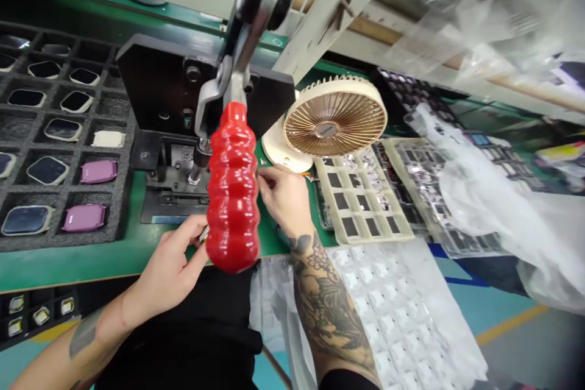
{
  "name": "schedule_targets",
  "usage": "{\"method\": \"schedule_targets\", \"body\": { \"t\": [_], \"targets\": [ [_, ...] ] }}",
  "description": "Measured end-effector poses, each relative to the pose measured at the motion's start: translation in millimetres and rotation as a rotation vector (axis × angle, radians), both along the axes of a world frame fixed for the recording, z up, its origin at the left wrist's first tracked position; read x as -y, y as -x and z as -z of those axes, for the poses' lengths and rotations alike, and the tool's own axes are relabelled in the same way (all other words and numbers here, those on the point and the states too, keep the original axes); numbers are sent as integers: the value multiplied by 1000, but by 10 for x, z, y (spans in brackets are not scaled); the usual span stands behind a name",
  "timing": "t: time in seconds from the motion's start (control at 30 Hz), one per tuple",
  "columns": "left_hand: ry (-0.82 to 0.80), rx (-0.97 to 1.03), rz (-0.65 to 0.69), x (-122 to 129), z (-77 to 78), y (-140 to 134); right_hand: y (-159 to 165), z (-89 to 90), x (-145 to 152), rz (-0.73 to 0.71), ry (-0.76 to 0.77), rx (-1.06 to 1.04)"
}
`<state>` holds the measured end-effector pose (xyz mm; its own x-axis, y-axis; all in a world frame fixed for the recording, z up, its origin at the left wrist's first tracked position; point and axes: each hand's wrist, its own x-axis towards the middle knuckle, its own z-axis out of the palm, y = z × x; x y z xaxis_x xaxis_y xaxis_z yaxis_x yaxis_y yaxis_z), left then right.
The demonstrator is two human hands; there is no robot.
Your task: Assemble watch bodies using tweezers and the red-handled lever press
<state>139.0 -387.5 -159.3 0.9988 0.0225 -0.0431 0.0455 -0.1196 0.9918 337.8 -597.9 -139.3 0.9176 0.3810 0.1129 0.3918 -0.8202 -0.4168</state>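
Note:
My left hand (171, 265) is closed at the green bench's front edge, pinching a small shiny piece (203, 234) between thumb and fingers. The red handle of a toggle clamp press (233, 195) hides most of that piece. Beyond the handle, my right hand (289, 198) has its fingers curled together near the base of a cream desk fan (336, 119). What those fingers hold, if anything, is hidden. Between and behind my hands stands the press's black plate (155, 88), with a metal plunger (197, 164) over its fixture.
At left, a dark foam tray (121, 180) holds watch cases, some purple. To the right are a cream compartment box (402, 233) with small dark squares, a white blister tray (402, 317), and plastic bags (493, 201). A slanted white post (320, 24) rises behind.

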Motion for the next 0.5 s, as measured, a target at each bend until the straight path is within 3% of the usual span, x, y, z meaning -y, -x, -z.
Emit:
{"method": "schedule_targets", "body": {
  "t": [0.23,0.5],
  "targets": [
    [-58,0,-59,10,104,53,3,-30,-2,-18,53,13],
    [-54,-33,-28,7,135,58,-127,42,-34,-67,136,86]
  ]
}}
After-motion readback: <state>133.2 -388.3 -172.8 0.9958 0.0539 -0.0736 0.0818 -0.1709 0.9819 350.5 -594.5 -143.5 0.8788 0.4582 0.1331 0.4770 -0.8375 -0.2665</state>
